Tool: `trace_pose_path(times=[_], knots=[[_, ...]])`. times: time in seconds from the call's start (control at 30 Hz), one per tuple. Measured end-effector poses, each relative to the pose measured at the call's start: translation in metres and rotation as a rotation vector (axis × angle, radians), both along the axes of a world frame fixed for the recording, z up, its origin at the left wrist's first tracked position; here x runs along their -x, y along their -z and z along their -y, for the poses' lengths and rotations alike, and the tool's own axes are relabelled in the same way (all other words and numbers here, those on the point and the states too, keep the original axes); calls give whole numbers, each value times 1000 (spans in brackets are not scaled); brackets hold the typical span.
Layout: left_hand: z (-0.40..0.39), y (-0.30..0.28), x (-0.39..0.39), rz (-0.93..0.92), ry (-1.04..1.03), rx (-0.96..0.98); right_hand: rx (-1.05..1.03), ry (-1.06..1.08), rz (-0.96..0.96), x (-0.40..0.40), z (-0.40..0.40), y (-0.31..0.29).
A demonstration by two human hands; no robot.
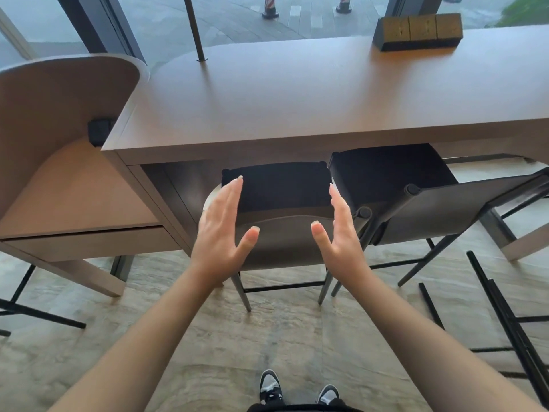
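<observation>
At centre frame, the chair [282,245] sits tucked under the worktop [297,99]. The left hand [218,233] and right hand [338,233] flank its backrest, fingers straight, gripping nothing. The next move likely calls for clasping both edges.

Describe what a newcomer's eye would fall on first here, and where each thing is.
The left hand and the right hand, both open, reach forward at the centre, either side of a grey chair with a black seat tucked under a long wooden table. Right of it a second chair sits at an angle, and a dark socket box stands on the table's far right.
</observation>
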State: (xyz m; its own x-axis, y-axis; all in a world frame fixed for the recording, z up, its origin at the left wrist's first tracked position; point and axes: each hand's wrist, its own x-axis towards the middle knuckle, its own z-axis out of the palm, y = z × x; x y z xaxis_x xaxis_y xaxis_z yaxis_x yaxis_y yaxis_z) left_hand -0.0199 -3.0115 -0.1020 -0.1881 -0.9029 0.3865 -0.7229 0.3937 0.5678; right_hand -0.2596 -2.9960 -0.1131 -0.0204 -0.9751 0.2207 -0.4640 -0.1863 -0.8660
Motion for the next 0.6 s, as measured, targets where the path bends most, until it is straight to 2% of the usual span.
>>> trace_pose_path(times=[0.2, 0.43, 0.6], knots=[[-13, -36, 6, -234, 93, -15, 35, 124, 123, -5, -19, -25], [-18, -75, 80, -296, 414, 21, 192, 439, 181, 38, -73, -49], [-46, -79, 156, -280, 674, 6, 266, 669, 170, 89, -145, -55]])
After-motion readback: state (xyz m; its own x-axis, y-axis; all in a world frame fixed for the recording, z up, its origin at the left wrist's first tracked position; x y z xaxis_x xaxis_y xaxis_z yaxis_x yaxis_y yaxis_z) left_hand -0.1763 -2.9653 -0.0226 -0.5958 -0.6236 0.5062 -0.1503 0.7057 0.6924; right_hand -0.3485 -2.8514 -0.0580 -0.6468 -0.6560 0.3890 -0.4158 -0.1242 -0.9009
